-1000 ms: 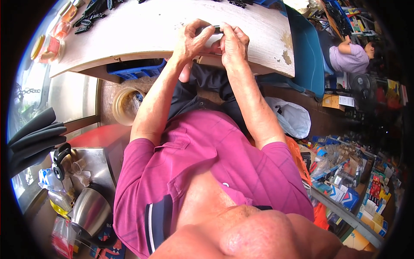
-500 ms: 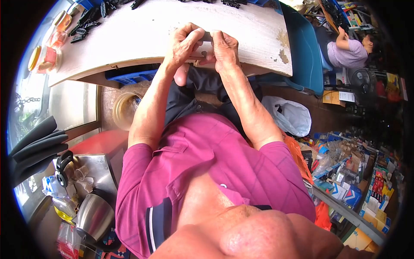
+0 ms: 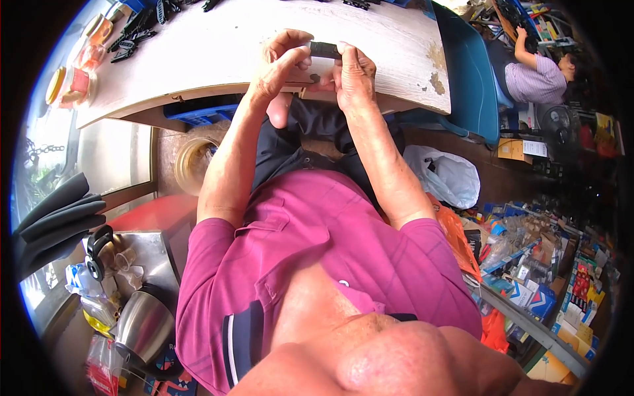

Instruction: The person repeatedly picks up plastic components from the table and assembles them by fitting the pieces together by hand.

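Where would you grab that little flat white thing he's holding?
Probably by its two short ends, from the sides. The white piece is flat and thin, held level above the table; the left hand and right hand pinch it there, leaving its middle bare.

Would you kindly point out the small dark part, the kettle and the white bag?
dark part (image 3: 323,49), head view, its top face.
kettle (image 3: 142,327), head view, its steel body.
white bag (image 3: 446,175), head view, its middle.

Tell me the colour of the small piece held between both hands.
Black, a small flat piece pinched at the hands' fingertips; head view.
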Demonstrator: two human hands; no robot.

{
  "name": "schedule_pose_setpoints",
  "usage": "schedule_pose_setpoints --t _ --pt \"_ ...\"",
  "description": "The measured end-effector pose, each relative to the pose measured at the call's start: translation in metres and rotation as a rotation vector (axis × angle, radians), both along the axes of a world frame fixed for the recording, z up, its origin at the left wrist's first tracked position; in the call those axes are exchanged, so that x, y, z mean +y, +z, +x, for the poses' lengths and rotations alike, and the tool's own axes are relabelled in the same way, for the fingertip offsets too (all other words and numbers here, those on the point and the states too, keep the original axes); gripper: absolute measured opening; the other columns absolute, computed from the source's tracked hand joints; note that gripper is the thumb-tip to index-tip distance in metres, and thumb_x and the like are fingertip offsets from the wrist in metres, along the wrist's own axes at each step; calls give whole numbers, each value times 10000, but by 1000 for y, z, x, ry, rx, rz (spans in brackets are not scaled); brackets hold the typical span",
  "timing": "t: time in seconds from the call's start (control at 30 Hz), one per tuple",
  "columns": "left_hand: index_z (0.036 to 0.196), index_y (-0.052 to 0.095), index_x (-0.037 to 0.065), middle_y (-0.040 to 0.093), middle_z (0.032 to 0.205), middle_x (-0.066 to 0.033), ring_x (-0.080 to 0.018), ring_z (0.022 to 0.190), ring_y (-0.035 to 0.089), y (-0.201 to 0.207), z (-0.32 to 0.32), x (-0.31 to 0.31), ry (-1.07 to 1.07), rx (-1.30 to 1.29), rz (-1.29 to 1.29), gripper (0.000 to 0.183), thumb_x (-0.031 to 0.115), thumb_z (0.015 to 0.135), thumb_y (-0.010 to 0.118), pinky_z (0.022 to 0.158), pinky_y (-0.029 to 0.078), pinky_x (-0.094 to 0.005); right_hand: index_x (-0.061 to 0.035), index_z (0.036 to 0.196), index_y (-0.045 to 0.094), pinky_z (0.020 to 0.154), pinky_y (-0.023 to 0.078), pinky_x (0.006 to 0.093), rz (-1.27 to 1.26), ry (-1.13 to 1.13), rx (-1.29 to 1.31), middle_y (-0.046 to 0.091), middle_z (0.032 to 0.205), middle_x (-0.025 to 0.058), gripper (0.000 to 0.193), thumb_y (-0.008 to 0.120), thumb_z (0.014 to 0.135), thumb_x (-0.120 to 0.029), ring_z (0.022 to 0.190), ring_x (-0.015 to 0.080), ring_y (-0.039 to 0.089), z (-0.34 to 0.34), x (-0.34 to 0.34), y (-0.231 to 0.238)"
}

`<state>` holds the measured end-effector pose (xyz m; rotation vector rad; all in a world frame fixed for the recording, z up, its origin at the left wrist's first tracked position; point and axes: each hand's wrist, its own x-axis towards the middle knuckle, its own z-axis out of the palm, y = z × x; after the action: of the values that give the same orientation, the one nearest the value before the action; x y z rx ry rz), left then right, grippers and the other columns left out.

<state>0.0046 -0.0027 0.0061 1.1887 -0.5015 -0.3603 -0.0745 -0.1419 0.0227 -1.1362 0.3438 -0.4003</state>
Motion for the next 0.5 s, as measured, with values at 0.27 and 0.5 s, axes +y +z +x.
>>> schedule_pose_setpoints --t 0.27,0.5 --pt "1099 629 -6 650 871 -49 -110 766 581 -5 -3 -4 39 -36 40 254 100 868 640 730 496 -257 -51 738 571 411 580 427 34 -73 79 366 454 1 305 619 891 -310 371 154 491 -9 -27 14" --pt "1106 631 -3 672 954 -68 -124 835 608 -5 -6 -6 62 -63 131 259 134 888 661 772 508 -277 -13 876 522 726 529 700 134 -488 107 330 421 53 418 506 928 -427 447 263 501 -14 -126 51"
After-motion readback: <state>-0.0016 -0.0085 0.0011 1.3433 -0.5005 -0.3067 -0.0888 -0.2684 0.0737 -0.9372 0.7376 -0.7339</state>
